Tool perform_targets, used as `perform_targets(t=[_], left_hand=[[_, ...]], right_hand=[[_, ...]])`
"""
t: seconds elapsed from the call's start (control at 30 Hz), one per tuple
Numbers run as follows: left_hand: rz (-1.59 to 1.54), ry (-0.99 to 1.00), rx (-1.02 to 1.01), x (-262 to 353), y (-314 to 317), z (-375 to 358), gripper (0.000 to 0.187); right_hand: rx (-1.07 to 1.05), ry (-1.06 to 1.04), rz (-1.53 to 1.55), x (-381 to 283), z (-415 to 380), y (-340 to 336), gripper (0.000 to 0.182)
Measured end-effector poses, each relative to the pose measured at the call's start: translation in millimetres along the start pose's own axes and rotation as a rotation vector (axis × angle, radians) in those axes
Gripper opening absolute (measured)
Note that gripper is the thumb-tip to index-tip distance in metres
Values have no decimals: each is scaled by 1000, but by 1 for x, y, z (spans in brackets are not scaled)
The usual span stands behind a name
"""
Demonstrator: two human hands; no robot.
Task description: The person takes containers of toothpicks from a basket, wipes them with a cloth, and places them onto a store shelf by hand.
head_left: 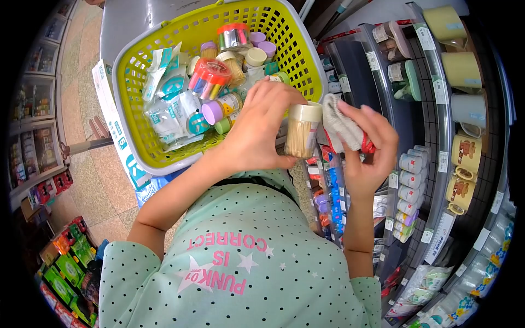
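A green basket (127, 98), with a toothpick jar (302, 133) and a cloth (340, 124) held up beside it.
Shelves (435, 104) of mugs and packets run down the right side of the frame, while the basket, at the upper centre, holds small jars (219, 108) and plastic packets (183, 115). Apart from each other, both hands are closed on things: the left hand (260, 128) clamps the toothpick jar between thumb and fingers near the frame's centre, and the right hand (372, 147) pinches the grey, red-edged cloth close by the jar's lid.
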State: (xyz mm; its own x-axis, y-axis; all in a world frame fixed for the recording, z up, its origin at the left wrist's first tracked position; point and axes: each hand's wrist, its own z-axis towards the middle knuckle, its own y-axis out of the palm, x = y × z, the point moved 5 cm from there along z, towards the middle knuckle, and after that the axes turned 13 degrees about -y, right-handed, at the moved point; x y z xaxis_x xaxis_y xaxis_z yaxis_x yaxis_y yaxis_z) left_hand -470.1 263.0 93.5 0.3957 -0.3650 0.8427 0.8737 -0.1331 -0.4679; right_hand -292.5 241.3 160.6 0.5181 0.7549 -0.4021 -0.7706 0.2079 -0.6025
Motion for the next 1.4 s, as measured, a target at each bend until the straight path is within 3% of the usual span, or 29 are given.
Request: perform_targets(t=[0.23,0.5,0.6,0.8,0.9,1.03,1.13,1.27,1.4], left_hand=[[132,6,57,18,0,1,78],[129,3,142,20,-5,-3,79],[99,17,193,30,-16,-1,80],[48,7,174,23,-12,-2,86],[29,24,185,23,-14,0,86],[-58,11,173,15,-14,-4,85],[-131,-10,155,9,-13,-2,84],[-254,-197,75,-15,0,-3,83],[-290,-258,-7,-30,11,-3,84]], right_hand=[[-235,-292,-206,-32,14,23,49],[-220,107,-225,10,1,21,53],[-55,234,-171,15,-7,7,57],[8,42,-82,-19,9,3,57],[-65,-229,-129,-24,14,16,59],[-50,-92,-169,-11,12,14,55],[26,296,65,10,0,12,51],[123,42,25,4,1,14,54],[-17,-57,-73,11,-12,36,56]])
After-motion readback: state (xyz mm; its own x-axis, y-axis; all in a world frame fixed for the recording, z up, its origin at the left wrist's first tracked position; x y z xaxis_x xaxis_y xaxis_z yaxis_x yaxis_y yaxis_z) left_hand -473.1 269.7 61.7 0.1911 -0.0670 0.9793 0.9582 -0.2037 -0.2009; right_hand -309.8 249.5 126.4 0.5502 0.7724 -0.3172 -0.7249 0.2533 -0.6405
